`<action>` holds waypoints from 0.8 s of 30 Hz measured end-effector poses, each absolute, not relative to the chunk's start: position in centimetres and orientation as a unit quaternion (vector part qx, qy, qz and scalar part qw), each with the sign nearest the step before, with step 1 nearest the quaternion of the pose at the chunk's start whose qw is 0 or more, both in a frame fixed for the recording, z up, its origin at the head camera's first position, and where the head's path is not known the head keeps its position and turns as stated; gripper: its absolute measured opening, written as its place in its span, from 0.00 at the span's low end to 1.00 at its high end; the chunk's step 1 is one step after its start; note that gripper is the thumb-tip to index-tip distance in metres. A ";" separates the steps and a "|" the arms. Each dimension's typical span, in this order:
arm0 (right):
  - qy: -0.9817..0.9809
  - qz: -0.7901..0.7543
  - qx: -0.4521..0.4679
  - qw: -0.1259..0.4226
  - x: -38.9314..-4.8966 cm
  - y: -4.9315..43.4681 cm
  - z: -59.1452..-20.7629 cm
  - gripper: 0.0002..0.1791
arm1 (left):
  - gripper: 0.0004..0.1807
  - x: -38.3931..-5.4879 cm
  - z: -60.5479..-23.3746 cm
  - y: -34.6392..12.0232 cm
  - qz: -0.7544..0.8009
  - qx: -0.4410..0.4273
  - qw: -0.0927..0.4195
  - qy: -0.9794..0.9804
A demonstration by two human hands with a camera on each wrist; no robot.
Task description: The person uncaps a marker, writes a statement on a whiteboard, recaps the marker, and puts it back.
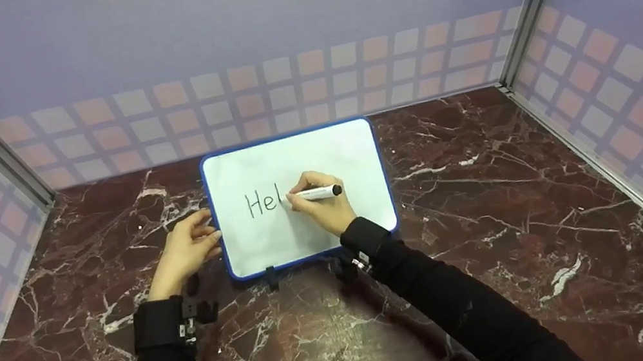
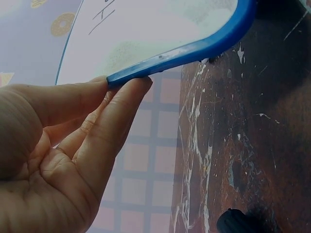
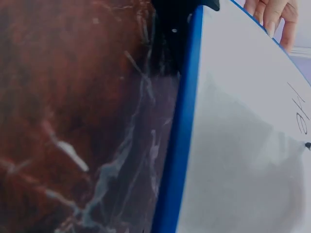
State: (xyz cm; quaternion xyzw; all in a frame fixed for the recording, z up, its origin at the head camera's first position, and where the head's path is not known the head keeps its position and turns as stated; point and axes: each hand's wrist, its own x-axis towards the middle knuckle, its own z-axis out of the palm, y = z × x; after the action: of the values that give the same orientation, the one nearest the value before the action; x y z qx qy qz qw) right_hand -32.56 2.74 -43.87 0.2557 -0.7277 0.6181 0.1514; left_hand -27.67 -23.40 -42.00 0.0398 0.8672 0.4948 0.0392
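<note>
A whiteboard (image 1: 329, 146) with a blue frame stands propped up on the table, and black strokes reading "Hel" are on its face. My left hand (image 1: 186, 249) pinches its left edge; in the left wrist view, thumb and fingers of that hand (image 2: 73, 150) lie on either side of the blue rim (image 2: 180, 56). A white marker (image 1: 322, 193) with a black end is gripped in my right hand (image 1: 326, 209), its tip by the last letter. In the right wrist view only the black marker tip (image 3: 308, 145) shows, and the right hand is out of frame.
Black supports (image 1: 272, 278) hold the board's lower edge. The table (image 1: 531, 224) is dark red, marble-patterned. Lilac walls (image 1: 245, 36) with pink and white checks and printed donuts enclose the back and sides. Black devices are strapped to both wrists.
</note>
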 end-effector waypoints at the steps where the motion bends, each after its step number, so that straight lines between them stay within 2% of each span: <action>1: -0.729 0.616 0.258 0.147 -32.5 2.8 -43.9 0.06 | 0.30 -27.7 -42.0 -23.4 0.495 0.040 0.039 0.867; 5: -0.734 0.610 0.256 0.150 -32.5 2.9 -43.8 0.06 | 0.30 -27.7 -42.0 -23.5 0.496 0.038 0.040 0.866; 13: -0.720 0.622 0.240 0.192 -32.8 3.1 -43.7 0.06 | 0.30 -27.6 -42.1 -23.7 0.502 0.033 0.043 0.863; 24: -0.696 0.649 0.237 0.196 -33.7 3.3 -43.3 0.06 | 0.31 -27.7 -42.0 -23.5 0.499 0.038 0.048 0.864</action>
State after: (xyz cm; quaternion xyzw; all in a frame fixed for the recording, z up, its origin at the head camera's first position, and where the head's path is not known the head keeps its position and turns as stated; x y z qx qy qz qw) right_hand -33.73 3.26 -43.25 0.2367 -0.6957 0.6494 0.1956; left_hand -27.69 -23.52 -41.97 0.0376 0.8643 0.4992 0.0481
